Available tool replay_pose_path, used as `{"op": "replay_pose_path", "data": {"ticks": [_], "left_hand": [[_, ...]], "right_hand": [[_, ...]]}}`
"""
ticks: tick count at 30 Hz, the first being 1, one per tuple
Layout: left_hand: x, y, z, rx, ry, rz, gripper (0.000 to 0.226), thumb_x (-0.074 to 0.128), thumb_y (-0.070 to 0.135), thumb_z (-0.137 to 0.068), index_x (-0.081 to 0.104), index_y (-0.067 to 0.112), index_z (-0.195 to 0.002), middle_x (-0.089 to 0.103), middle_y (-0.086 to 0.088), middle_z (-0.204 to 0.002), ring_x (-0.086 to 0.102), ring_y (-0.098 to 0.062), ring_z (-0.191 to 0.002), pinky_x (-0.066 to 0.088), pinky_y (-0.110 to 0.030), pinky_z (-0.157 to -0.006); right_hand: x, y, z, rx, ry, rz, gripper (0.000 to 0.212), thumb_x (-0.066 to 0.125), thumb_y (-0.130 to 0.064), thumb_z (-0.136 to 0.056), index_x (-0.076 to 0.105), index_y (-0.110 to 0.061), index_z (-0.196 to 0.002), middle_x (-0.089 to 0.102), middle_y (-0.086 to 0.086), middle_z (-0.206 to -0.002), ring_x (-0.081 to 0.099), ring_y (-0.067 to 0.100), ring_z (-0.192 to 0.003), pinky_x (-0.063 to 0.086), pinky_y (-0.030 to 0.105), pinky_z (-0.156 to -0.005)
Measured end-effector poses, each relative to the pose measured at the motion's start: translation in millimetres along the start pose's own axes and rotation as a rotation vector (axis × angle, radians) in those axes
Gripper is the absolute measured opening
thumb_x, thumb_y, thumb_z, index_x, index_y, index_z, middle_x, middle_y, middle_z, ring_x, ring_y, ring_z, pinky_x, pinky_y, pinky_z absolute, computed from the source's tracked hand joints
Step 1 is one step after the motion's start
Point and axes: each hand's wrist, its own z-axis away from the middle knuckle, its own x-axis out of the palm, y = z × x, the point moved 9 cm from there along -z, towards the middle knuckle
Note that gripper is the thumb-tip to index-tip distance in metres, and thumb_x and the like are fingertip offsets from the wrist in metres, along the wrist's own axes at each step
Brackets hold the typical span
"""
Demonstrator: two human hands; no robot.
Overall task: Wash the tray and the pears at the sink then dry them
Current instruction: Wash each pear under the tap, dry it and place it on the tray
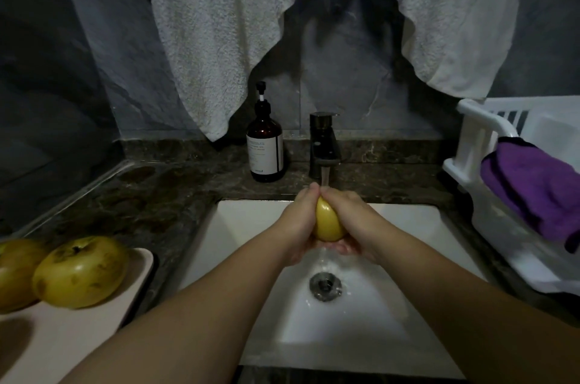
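While water runs from the tap, risks by item:

Pear in hand: a yellow pear (328, 223) sits at centre frame over the sink (251, 226), under the faucet (324, 145); the stream strikes right where the fingertips meet.
Left hand: the left hand (298, 220) cups the pear's left side, fingers curled around it.
Right hand: the right hand (351, 220) wraps the other side, so the fruit is squeezed between both palms.
Slip risk: wet, smooth skin could squirt free if either palm loosens, and the pear would likely bruise on the basin or lodge over the drain (325, 284).
Waiting pears: two pears (80, 272) lie on the tray (94, 330) at lower left; the nearer sits close to the tray's rim and might roll if knocked.
Splash risk: spray may reach the purple cloth (533, 192) in the white rack (470, 145) at right, probably meant for drying.
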Motion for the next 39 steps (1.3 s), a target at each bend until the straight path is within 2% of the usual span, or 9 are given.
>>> {"op": "replay_pose_path", "data": {"ticks": [5, 9, 14, 19, 24, 29, 34, 37, 39], "left_hand": [[-9.2, -2.1, -5.2, 0.017, 0.065, -0.054, 0.042, 0.037, 0.055, -0.109, 0.048, 0.031, -0.142, 0.061, -0.010, -0.128, 0.065, -0.032, -0.113, 0.059, -0.055, -0.095], [-5.4, 1.5, -7.6, 0.061, 0.062, -0.103, 0.041, 0.038, 0.055, -0.108, 0.047, 0.035, -0.142, 0.058, -0.010, -0.133, 0.061, -0.032, -0.119, 0.055, -0.058, -0.100], [-10.3, 0.2, -8.6, 0.046, 0.090, -0.086, 0.040, 0.036, 0.055, -0.109, 0.048, 0.034, -0.140, 0.060, -0.009, -0.129, 0.062, -0.032, -0.116, 0.056, -0.057, -0.099], [-6.6, 2.8, -9.8, 0.084, 0.094, -0.150, 0.033, 0.035, 0.055, -0.108, 0.046, 0.040, -0.135, 0.058, -0.005, -0.124, 0.060, -0.029, -0.114, 0.056, -0.056, -0.099], [-11.8, 2.0, -9.7, 0.064, 0.111, -0.123, 0.030, 0.036, 0.054, -0.109, 0.048, 0.036, -0.130, 0.059, -0.010, -0.126, 0.062, -0.031, -0.114, 0.057, -0.058, -0.097], [-5.2, 4.4, -4.5, 0.074, 0.094, -0.133, 0.033, 0.036, 0.054, -0.108, 0.047, 0.037, -0.134, 0.059, -0.009, -0.126, 0.062, -0.031, -0.114, 0.058, -0.056, -0.096], [-12.1, 1.6, -4.7, 0.048, 0.143, -0.164, 0.037, 0.035, 0.053, -0.109, 0.047, 0.033, -0.139, 0.058, -0.009, -0.129, 0.060, -0.031, -0.117, 0.054, -0.056, -0.101], [-11.5, 8.4, -6.7, 0.121, 0.157, -0.258, 0.039, 0.035, 0.052, -0.109, 0.045, 0.035, -0.142, 0.056, -0.008, -0.132, 0.057, -0.028, -0.119, 0.050, -0.053, -0.107], [-11.9, 14.7, -6.0, 0.163, 0.161, -0.248, 0.037, 0.035, 0.051, -0.109, 0.050, 0.036, -0.139, 0.057, -0.007, -0.132, 0.058, -0.028, -0.118, 0.049, -0.054, -0.108]], "right_hand": [[15.7, 8.7, 3.2, 0.056, -0.141, -0.207, 0.041, 0.057, -0.051, -0.098, 0.051, -0.030, -0.133, 0.064, 0.023, -0.121, 0.074, 0.037, -0.093, 0.061, 0.039, -0.062], [8.5, 3.8, 0.8, 0.043, -0.045, -0.151, 0.044, 0.057, -0.066, -0.093, 0.054, -0.035, -0.124, 0.067, 0.016, -0.116, 0.075, 0.033, -0.092, 0.060, 0.035, -0.060], [15.6, 8.3, 0.2, 0.066, -0.127, -0.209, 0.041, 0.059, -0.052, -0.096, 0.057, -0.031, -0.131, 0.067, 0.019, -0.118, 0.074, 0.035, -0.096, 0.061, 0.037, -0.065], [4.6, 5.3, -4.5, 0.044, -0.004, -0.095, 0.048, 0.055, -0.073, -0.089, 0.053, -0.039, -0.123, 0.065, 0.013, -0.116, 0.073, 0.033, -0.095, 0.062, 0.037, -0.065], [17.9, 11.1, -3.3, 0.061, -0.155, -0.179, 0.049, 0.058, -0.058, -0.093, 0.054, -0.029, -0.133, 0.066, 0.023, -0.121, 0.075, 0.034, -0.088, 0.056, 0.032, -0.053], [5.8, 6.1, -6.4, 0.035, -0.026, -0.108, 0.048, 0.058, -0.072, -0.088, 0.055, -0.039, -0.123, 0.065, 0.011, -0.118, 0.072, 0.032, -0.097, 0.064, 0.046, -0.077], [12.9, 11.5, 1.4, 0.096, -0.077, -0.053, 0.052, 0.054, -0.071, -0.091, 0.047, -0.035, -0.128, 0.064, 0.020, -0.118, 0.075, 0.037, -0.091, 0.060, 0.039, -0.062], [9.1, 11.7, 2.8, 0.124, -0.033, 0.047, 0.062, 0.045, -0.082, -0.087, 0.045, -0.032, -0.124, 0.068, 0.019, -0.112, 0.075, 0.031, -0.085, 0.055, 0.030, -0.054], [8.8, 7.7, 1.0, 0.100, -0.055, -0.048, 0.059, 0.049, -0.075, -0.091, 0.051, -0.027, -0.126, 0.073, 0.019, -0.104, 0.072, 0.024, -0.070, 0.049, 0.024, -0.047]]}}
